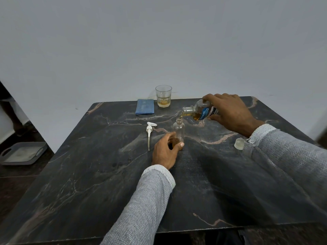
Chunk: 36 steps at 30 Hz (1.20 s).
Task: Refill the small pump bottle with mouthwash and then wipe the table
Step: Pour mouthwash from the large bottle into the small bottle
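Right now the right hand (230,112) has a tight grip around a big clear mouthwash bottle with a blue label (200,110), tipped over on its side so its open mouth points down and left. Thin brown-gold liquid runs from it into the small clear pump bottle (178,129), which stands upright just below. The left hand (165,150) holds the bottom of that small bottle, fingers and thumb curled around it. A little brown liquid sits in the bottom. Just left of it lies a white pump top with a long tube (150,134), flat on the dark marble surface (88,174). A clear round cap (239,143) rests near the right sleeve. Farther back sit a folded blue cloth (145,106) and a glass tumbler (163,96) with a bit of gold liquid inside. A grey tray (21,152) lies on the floor at left.
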Each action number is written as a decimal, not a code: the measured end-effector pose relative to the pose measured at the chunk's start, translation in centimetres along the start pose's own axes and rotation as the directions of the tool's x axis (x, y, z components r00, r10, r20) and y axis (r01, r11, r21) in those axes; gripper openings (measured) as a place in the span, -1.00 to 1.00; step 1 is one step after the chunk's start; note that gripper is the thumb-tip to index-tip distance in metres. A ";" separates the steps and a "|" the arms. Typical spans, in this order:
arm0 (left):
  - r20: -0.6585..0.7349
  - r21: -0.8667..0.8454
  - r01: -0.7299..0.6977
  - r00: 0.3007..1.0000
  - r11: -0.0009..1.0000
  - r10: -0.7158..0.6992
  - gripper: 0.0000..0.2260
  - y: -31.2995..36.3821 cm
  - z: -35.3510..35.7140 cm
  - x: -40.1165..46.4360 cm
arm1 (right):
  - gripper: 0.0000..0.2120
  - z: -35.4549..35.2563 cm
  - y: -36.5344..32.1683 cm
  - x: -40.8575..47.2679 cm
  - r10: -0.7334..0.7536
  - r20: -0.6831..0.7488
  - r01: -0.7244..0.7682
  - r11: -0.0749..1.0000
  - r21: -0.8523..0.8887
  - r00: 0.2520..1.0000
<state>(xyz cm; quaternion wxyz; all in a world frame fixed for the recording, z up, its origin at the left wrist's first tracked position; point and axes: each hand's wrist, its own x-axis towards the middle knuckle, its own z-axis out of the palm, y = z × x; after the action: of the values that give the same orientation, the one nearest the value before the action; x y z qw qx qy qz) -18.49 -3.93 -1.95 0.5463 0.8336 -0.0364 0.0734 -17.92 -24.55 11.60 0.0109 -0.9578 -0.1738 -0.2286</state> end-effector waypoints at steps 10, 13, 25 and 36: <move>0.000 0.010 -0.016 1.000 1.000 0.016 -0.58 -0.1 0.0 0.0 | -0.46 -0.3 0.0 -0.1 -0.009 0.002 0.009 1.000 -0.002 1.000; -0.002 0.004 -0.017 1.000 1.000 0.017 -0.57 -0.2 0.1 0.0 | -0.46 -0.4 -0.1 -0.1 -0.006 0.000 0.006 1.000 -0.003 1.000; -0.004 0.005 -0.004 1.000 1.000 0.004 -0.58 -0.1 0.0 0.0 | -0.46 -0.4 -0.2 0.1 -0.009 0.006 0.009 1.000 -0.008 1.000; -0.001 0.001 -0.006 1.000 1.000 0.006 -0.63 0.2 -0.1 -0.1 | -0.46 -0.4 -0.2 0.1 -0.008 0.013 0.009 1.000 -0.015 1.000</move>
<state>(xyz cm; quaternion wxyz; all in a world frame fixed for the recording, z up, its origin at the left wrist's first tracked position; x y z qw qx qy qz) -18.64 -3.92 -1.78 0.5456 0.8337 -0.0385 0.0756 -18.09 -24.33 12.04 0.0014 -0.9586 -0.1762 -0.2236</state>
